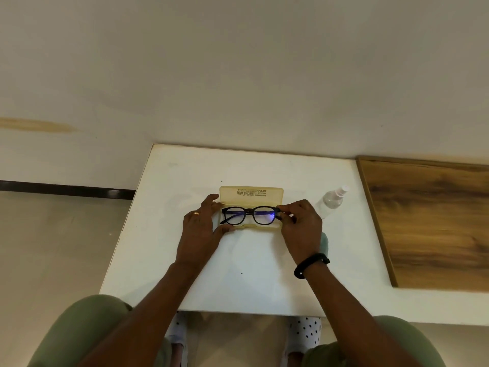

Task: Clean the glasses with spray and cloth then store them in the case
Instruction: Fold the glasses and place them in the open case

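Black-framed glasses [248, 215] lie in the open yellow translucent case [251, 195], whose lid stands up behind them. My right hand [300, 223] pinches the right end of the frame. My left hand [202, 226] cups the case's left end, with the thumb along its front edge and the fingers at its back corner. A clear spray bottle [330, 201] lies on its side to the right of the case. A pale green patch, perhaps the cloth [325, 243], shows behind my right wrist.
The white tabletop [238, 274] ends at a left edge with floor beyond it. A wooden panel [434, 221] covers the right side. A wall rises behind the table. My knees sit below the front edge.
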`<state>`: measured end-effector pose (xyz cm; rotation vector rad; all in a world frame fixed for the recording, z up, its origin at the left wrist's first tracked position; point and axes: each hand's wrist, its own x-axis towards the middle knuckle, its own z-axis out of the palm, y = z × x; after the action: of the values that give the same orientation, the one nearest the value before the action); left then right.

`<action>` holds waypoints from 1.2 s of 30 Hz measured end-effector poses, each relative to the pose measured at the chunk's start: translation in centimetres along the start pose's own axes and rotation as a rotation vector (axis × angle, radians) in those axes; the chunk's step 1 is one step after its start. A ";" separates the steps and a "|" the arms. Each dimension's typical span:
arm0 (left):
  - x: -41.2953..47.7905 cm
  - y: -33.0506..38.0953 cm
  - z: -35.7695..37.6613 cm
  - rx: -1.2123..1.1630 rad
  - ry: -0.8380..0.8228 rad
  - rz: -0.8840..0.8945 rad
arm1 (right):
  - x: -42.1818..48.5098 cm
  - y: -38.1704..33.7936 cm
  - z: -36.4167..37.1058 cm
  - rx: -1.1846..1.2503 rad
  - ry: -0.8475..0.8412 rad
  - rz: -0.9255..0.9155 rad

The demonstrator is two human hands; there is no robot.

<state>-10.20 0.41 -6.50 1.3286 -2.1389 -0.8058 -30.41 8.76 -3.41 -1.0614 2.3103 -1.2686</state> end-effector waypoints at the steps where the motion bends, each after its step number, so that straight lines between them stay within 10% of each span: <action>1: 0.0 -0.1 0.1 0.010 0.006 0.004 | -0.1 0.2 -0.1 -0.112 0.003 -0.072; 12: 0.2 -0.1 0.6 0.052 0.030 0.041 | -0.7 -0.3 -0.8 -0.646 -0.200 -0.256; 36: 1.3 2.2 0.1 0.030 -0.046 -0.128 | -0.4 0.2 -0.5 -0.713 -0.404 -0.149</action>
<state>-12.12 0.05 -4.91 1.4892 -2.1257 -0.8652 -30.48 9.45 -3.38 -1.5482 2.4108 -0.1841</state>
